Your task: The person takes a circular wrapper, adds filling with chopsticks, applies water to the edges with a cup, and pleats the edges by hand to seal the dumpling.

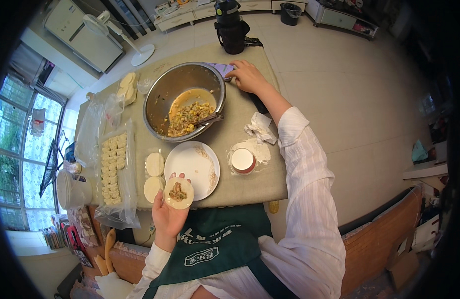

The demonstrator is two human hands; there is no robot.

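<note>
On my left hand (170, 220) lies a round dumpling wrapper (179, 193) with a mound of filling at its middle. My right hand (246, 76) reaches past the steel mixing bowl (149, 112), its fingers at the edge of a phone (223, 69) with a lit purple screen. Chopped filling (189, 116) and a metal utensil (210, 119) are in the bowl. A white plate (189, 164) with smears of filling is just beyond my left hand. Two stacks of wrappers (155, 164) stand left of the plate, and folded dumplings (112, 168) fill rows on a plastic-covered tray.
A white-topped container (242, 159) stands in spilled flour beside crumpled tissue (260, 128). More wrappers (127, 88) and plastic bags (92, 127) lie at the far left. A black bottle (230, 31) stands at the back, a white bucket (71, 188) at the left edge.
</note>
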